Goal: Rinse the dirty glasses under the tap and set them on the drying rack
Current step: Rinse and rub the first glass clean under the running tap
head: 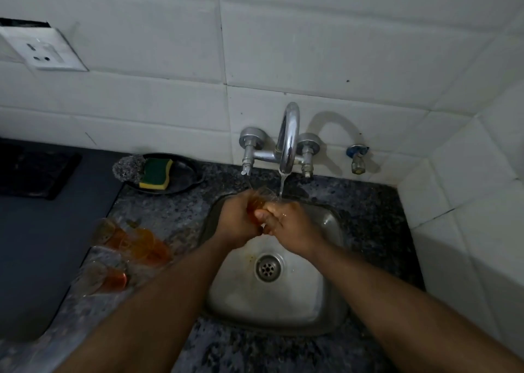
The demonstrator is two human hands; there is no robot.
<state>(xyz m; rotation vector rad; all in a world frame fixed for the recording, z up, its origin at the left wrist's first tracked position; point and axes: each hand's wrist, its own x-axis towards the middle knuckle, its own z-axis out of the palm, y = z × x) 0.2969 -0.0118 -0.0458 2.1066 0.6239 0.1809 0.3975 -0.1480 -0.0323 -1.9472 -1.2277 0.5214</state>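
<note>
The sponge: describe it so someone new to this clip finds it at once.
Start at the steel sink and look left of the tap along the wall. A dark oval dish sits there; the sponge lies in it, green on top and yellow beneath, unlike the grey scrubber beside it.

A glossy chromed metal tap (288, 137) is seen above a dull, water-stained stainless steel sink (326, 293). The speckled grey granite bench (170, 205) appears polished. Matt white ceramic wall tiles (326, 46) are ridged. A porous yellow-and-green foam sponge (155, 172) is laid beside a coarse grey wire scourer (127, 168).
</note>
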